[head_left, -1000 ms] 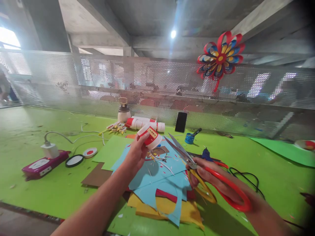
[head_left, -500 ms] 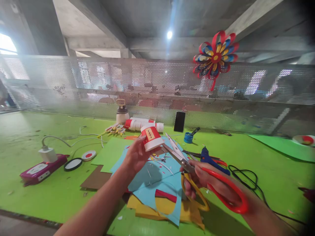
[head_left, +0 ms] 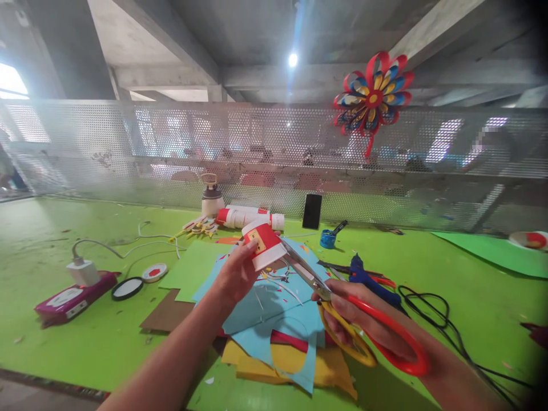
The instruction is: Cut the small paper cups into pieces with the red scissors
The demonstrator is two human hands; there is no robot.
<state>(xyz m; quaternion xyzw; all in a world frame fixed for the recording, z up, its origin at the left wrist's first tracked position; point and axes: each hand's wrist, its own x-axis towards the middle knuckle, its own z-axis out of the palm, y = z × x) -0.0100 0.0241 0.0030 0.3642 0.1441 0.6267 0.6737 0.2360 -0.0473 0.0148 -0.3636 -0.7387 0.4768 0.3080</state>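
My left hand (head_left: 236, 273) is closed around a red and white paper cup (head_left: 269, 242), tilted on its side above the paper. In my right hand (head_left: 345, 311) is a pair of scissors (head_left: 314, 281) with one red and one yellow handle loop. Its blades are nearly together and reach the cup's white rim; whether the rim lies between them is hard to see. Beneath both hands lie light blue paper (head_left: 252, 311) with cut-out curves, white strips and small scraps, and yellow paper (head_left: 257, 365).
A blue glue gun (head_left: 362, 277) and its black cable lie to the right. Stacked paper cups (head_left: 246, 218), a phone (head_left: 312, 211) and a blue tape roll (head_left: 327, 240) are farther back. On the left sits a purple power strip (head_left: 75, 297). A paper flower (head_left: 374, 100) stands out by the perforated screen.
The scissor blades have come together from wide apart, at the cup's rim. The cup has turned and tipped slightly in my left hand.
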